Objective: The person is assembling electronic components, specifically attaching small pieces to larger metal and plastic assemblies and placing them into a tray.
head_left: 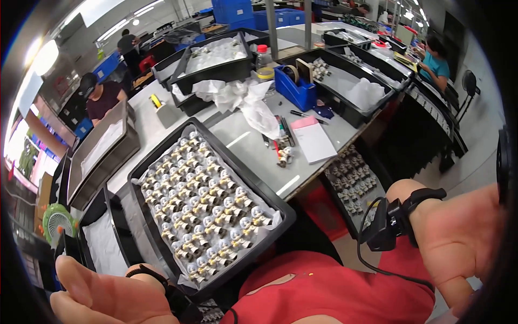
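My left hand [113, 296] is at the lower left, palm turned up, fingers apart and nothing in it. It is near the front corner of a black tray [280, 202] lined with white sheeting. Rows of small white-and-yellow figurines [202, 191] stand in that tray. My right hand [458, 237] is raised at the right edge, its palm bare and flat; the rim of the picture cuts off its fingertips. Neither hand touches the figurines. A strap with a small black camera [384, 224] and cable is on my right wrist, and a dark strap [148, 272] circles the left.
On the table are a blue tape dispenser [295, 86], a notepad [313, 140], pens, one loose figurine [284, 156] and crumpled white sheeting [253, 102]. A lower tray of figurines [350, 178] stands beside the table. A green fan [58, 222] is at left. Other people sit working farther off.
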`<state>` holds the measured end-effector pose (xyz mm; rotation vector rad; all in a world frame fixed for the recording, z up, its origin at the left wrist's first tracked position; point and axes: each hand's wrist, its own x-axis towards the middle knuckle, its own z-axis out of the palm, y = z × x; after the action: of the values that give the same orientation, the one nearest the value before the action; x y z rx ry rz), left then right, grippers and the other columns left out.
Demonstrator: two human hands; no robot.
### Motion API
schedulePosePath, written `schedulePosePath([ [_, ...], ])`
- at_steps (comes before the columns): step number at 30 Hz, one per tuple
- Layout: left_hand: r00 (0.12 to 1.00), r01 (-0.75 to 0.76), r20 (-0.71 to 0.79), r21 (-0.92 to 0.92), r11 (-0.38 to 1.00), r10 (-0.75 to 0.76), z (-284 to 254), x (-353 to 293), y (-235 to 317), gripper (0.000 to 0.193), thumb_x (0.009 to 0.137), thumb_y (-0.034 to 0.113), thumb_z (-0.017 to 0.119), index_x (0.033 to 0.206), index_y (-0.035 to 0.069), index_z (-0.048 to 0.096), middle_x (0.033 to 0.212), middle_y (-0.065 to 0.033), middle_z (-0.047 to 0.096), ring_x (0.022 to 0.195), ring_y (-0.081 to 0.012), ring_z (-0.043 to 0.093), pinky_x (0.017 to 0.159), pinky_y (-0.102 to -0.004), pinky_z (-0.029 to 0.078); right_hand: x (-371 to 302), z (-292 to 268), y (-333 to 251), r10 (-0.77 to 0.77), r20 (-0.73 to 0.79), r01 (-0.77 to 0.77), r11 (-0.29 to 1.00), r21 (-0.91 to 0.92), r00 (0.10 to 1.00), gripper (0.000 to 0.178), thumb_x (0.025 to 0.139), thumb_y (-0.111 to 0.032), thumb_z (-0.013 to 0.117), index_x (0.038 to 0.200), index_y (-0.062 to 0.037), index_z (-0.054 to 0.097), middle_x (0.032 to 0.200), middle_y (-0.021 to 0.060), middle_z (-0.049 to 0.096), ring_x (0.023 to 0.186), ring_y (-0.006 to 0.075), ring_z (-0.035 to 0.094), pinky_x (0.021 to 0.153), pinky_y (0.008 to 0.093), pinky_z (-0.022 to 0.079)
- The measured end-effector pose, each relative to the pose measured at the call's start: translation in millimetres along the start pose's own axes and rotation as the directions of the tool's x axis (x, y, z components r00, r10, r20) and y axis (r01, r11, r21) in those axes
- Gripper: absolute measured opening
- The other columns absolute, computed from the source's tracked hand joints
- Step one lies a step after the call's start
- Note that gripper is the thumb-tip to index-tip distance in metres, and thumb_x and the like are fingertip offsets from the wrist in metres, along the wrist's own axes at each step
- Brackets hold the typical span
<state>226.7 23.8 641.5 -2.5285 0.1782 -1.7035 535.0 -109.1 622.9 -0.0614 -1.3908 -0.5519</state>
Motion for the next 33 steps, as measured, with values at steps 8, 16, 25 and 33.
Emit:
schedulePosePath([
  [8, 0.991, 0.098, 0.116, -0.236, 0.967, -0.073, 20, -2, -13, 0.034, 0.092, 0.025, 0.047, 0.126, 0.024, 0.046, 0.100, -0.0012, 0.044, 0.084, -0.0180, 0.045, 0.077, -0.0387, 0.034, -15, 11, 10, -0.126, -0.296, 0.084, 0.985, -0.151, 0.947, 0.022, 0.077, -0.041, 0.062, 0.095, -0.0280, 0.065, 0.093, -0.0129, 0.058, 0.086, 0.0074, 0.041, 0.081, 0.0287, 0.028],
  [16, 0.834, 0.552, 0.157, -0.251, 0.795, -0.530, 11, -60, -5, 0.031, 0.087, 0.006, 0.056, 0.116, -0.003, 0.051, 0.106, -0.0145, 0.053, 0.084, -0.0201, 0.053, 0.071, -0.0291, 0.046, -60, 48, 67, 0.452, 0.035, -0.452, 0.880, 0.142, 0.891, 0.006, 0.079, -0.009, 0.059, 0.077, -0.0106, 0.053, 0.080, 0.0041, 0.056, 0.070, 0.0179, 0.049, 0.065, 0.0330, 0.041],
  [25, 0.341, 0.938, 0.275, -0.161, 0.306, -0.899, 12, -124, -24, 0.026, 0.087, -0.001, 0.053, 0.113, -0.004, 0.053, 0.103, -0.0083, 0.055, 0.084, -0.0133, 0.056, 0.075, -0.0252, 0.046, -107, 176, 103, 0.786, 0.525, -0.837, -0.018, 0.547, 0.326, 0.019, 0.086, -0.017, 0.059, 0.091, 0.0014, 0.060, 0.083, 0.0034, 0.061, 0.075, 0.0062, 0.055, 0.068, 0.0204, 0.044],
  [33, 0.054, 0.709, 0.420, -0.655, -0.261, -0.906, -16, -178, -45, 0.028, 0.092, 0.008, 0.048, 0.117, -0.004, 0.049, 0.099, -0.0088, 0.056, 0.085, -0.0150, 0.052, 0.075, -0.0264, 0.043, -210, 264, 117, 0.742, 0.659, -0.729, -0.520, 0.445, -0.127, 0.015, 0.085, -0.017, 0.057, 0.085, -0.0030, 0.059, 0.068, 0.0005, 0.056, 0.057, 0.0050, 0.048, 0.051, 0.0183, 0.037],
])
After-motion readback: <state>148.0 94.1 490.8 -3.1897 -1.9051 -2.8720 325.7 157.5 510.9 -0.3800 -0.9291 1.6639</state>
